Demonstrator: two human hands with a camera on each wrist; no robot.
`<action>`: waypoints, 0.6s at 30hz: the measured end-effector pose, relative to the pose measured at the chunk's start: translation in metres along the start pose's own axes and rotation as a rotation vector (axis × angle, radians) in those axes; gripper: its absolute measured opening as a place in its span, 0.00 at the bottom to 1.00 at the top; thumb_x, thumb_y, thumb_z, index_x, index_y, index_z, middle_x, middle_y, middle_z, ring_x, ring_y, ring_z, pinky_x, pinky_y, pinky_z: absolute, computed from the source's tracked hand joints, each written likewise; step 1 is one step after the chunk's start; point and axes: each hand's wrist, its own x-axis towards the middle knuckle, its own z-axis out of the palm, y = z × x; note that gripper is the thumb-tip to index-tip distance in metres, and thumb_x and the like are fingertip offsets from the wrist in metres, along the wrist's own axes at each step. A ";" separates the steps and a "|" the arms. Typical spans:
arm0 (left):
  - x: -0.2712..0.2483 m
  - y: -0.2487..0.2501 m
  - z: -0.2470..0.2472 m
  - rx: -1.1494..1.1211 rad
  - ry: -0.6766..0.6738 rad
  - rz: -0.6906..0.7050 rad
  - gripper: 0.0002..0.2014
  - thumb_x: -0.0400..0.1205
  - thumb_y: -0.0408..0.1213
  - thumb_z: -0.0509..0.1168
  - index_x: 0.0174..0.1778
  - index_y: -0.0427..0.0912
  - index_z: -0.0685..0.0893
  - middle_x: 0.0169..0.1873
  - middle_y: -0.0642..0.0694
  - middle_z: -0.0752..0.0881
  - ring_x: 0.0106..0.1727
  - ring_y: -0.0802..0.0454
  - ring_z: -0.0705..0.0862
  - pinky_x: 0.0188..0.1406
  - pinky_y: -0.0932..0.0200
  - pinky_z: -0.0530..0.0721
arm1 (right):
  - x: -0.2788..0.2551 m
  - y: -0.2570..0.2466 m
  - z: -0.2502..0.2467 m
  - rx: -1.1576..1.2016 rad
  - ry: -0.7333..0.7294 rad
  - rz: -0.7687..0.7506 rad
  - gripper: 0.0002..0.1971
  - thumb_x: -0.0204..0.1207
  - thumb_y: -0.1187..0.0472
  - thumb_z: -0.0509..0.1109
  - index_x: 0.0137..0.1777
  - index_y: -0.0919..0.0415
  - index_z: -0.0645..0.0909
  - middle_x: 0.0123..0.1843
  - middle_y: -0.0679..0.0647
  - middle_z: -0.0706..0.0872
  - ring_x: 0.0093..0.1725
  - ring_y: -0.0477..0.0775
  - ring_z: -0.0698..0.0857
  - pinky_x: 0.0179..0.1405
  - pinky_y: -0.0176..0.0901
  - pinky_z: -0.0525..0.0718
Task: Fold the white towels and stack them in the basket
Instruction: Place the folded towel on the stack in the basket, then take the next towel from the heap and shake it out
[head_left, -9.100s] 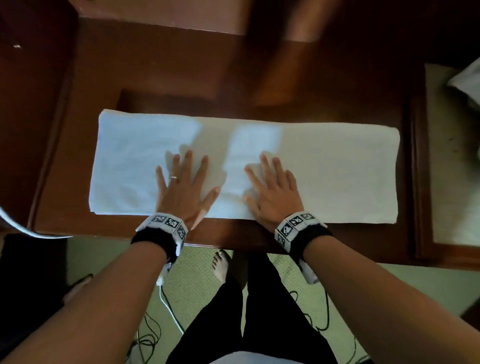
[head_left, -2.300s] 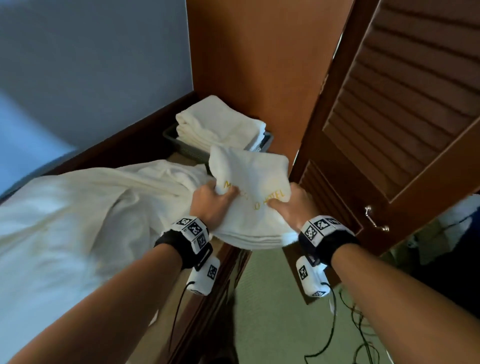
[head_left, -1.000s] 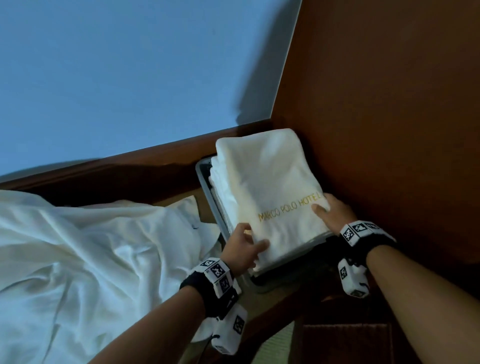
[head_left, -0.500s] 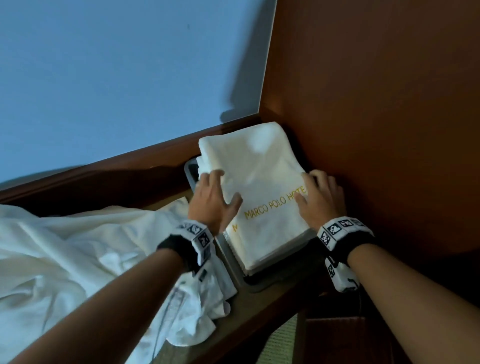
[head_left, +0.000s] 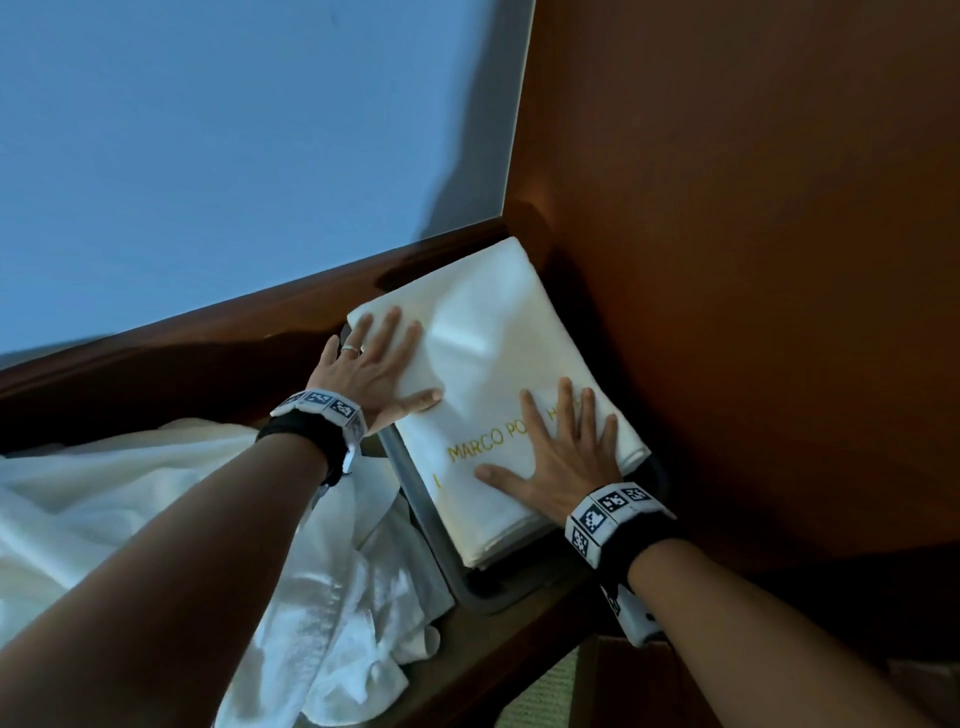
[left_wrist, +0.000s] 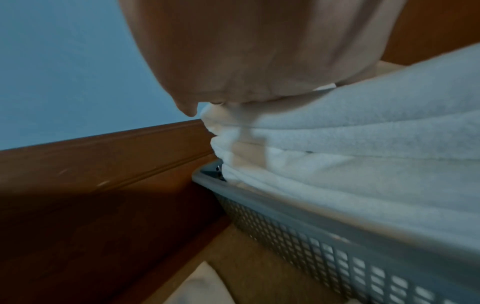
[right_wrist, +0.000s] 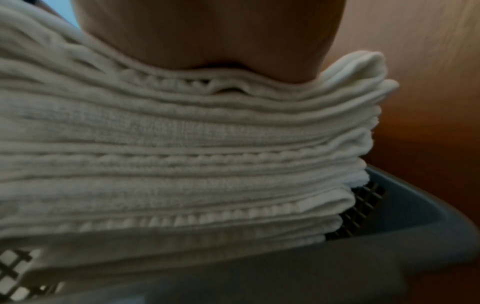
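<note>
A folded white towel (head_left: 488, 364) with gold "MARCO POLO HOTEL" lettering lies on top of a stack of folded towels (right_wrist: 182, 164) in a grey mesh basket (head_left: 431, 525). My left hand (head_left: 374, 364) lies flat with straight fingers on the towel's far left corner. My right hand (head_left: 561, 457) presses flat on its near right part, covering some of the lettering. In the left wrist view the palm (left_wrist: 259, 51) rests on the stack (left_wrist: 363, 144) above the basket wall (left_wrist: 311, 236). In the right wrist view the palm (right_wrist: 207, 30) dents the top layer, with the basket rim (right_wrist: 405, 216) below.
The basket sits in a corner between a wooden cabinet side (head_left: 753, 260) on the right and a wooden ledge (head_left: 182, 364) under a blue-grey wall (head_left: 234, 130). A heap of crumpled white linen (head_left: 156, 519) lies to the left of the basket.
Both hands slid further over the top towel and flattened out, the left toward its far corner. Earlier the towel was spread on a table, then carried folded and set on the stack.
</note>
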 end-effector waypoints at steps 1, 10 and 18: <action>0.004 0.001 -0.001 -0.003 0.005 0.006 0.48 0.74 0.81 0.36 0.84 0.61 0.26 0.83 0.55 0.24 0.87 0.43 0.33 0.86 0.33 0.45 | 0.002 0.001 0.003 0.001 0.000 0.007 0.62 0.52 0.08 0.36 0.84 0.40 0.29 0.85 0.59 0.24 0.83 0.67 0.26 0.80 0.74 0.36; 0.011 0.005 -0.022 -0.040 0.031 0.047 0.47 0.78 0.76 0.52 0.87 0.61 0.38 0.88 0.54 0.35 0.89 0.41 0.40 0.85 0.34 0.47 | 0.005 0.003 -0.008 -0.034 -0.040 0.035 0.63 0.53 0.08 0.39 0.85 0.41 0.32 0.86 0.60 0.28 0.85 0.67 0.30 0.81 0.74 0.38; -0.057 0.001 -0.061 -0.184 0.106 -0.053 0.32 0.82 0.60 0.65 0.81 0.50 0.71 0.75 0.45 0.78 0.73 0.41 0.78 0.67 0.43 0.80 | -0.036 -0.015 -0.034 -0.002 0.039 0.026 0.42 0.72 0.25 0.58 0.83 0.46 0.61 0.88 0.54 0.51 0.87 0.61 0.43 0.82 0.70 0.46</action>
